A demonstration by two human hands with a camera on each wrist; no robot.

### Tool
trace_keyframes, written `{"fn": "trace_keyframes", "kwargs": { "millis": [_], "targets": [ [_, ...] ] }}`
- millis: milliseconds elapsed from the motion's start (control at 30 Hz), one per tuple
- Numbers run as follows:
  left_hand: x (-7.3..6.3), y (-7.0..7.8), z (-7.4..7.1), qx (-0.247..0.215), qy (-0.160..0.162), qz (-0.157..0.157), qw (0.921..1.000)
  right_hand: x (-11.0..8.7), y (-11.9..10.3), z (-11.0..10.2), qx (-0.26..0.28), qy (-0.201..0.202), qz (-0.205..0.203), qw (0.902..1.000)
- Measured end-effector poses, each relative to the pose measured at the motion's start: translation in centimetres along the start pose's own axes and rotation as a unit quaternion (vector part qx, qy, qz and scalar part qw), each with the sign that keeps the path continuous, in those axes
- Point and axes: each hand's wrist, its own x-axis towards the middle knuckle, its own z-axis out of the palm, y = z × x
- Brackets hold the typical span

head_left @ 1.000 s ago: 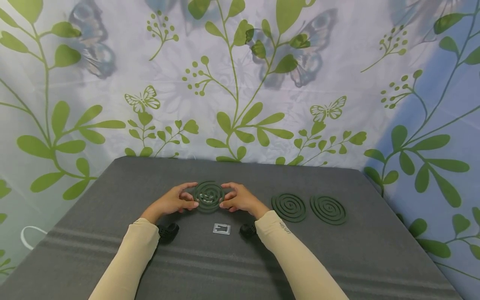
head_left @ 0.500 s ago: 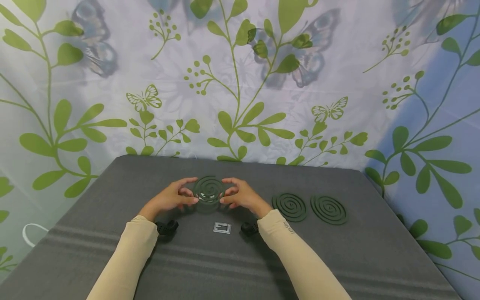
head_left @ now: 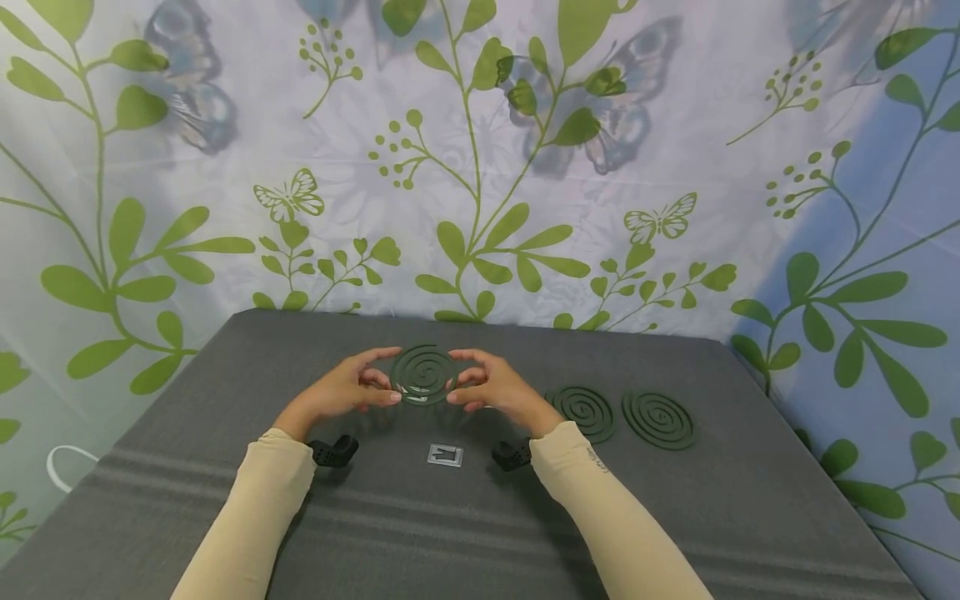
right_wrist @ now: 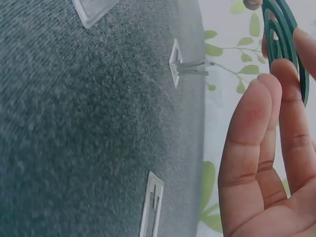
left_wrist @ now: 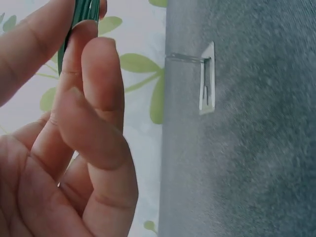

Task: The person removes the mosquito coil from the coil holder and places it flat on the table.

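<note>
Between both hands a dark green mosquito coil (head_left: 425, 372) is held flat side toward the head camera. My left hand (head_left: 339, 390) pinches its left edge between thumb and fingers. On the opposite edge, my right hand (head_left: 504, 388) does the same. Both wrist views show the coil edge-on, raised off the grey table; the left one catches it as a green strip (left_wrist: 86, 10) at the top. Lower fingers of each hand are bent and apart from the coil. Below the hands lies a small metal coil stand (head_left: 445, 455) with a cut-out tongue.
Two more green coils lie to the right, one (head_left: 583, 412) partly behind the right wrist, the other (head_left: 659, 420) in full view. Several metal stands rest on the cloth-covered table (head_left: 420, 533), one with raised prongs (right_wrist: 175, 64). A leaf-patterned curtain (head_left: 480, 167) hangs behind.
Both hands have lifted the coil up from close over the table, slightly to the right. The coils on the right and the stand in front lie as before.
</note>
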Motion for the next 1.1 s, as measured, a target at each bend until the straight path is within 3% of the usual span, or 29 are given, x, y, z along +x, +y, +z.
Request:
{"fn": "trace_keyframes", "kwargs": {
  "millis": [500,1100],
  "targets": [
    [-0.2,2.0,1.3,-0.003,-0.013,0.039,0.9991,-2.4,-0.4,-1.5,0.001,-0.012,-0.054,0.9984],
    [0.0,4.1,4.3,0.028,-0.022,0.057,0.9977,-5.3,0.4,-3.6,-0.011,-0.029,-0.061,0.9976]
  ]
}}
